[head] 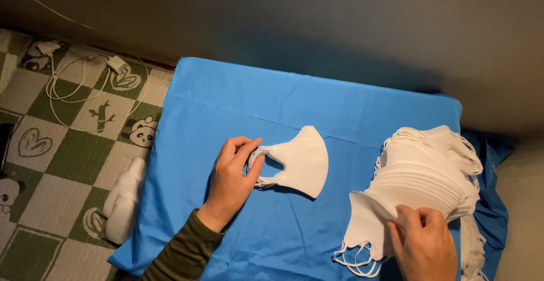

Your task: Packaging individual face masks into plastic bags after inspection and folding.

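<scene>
White masks (422, 173) on blue cloth (255, 105) — bedding (68, 150) green-and-cream checked, seemingly panda-printed.

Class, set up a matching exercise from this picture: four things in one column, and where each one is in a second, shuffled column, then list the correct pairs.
Things:
1. small stack of masks
2. fanned pile of masks
3. charger with cable
4. white bottle

Places:
A. on the checked quilt, top left
B. on the blue cloth, ear loops pinched by the left hand
C. lying beside the blue cloth's left edge
D. under the right hand, right side of the cloth

Pairs: 1-B, 2-D, 3-A, 4-C
</scene>
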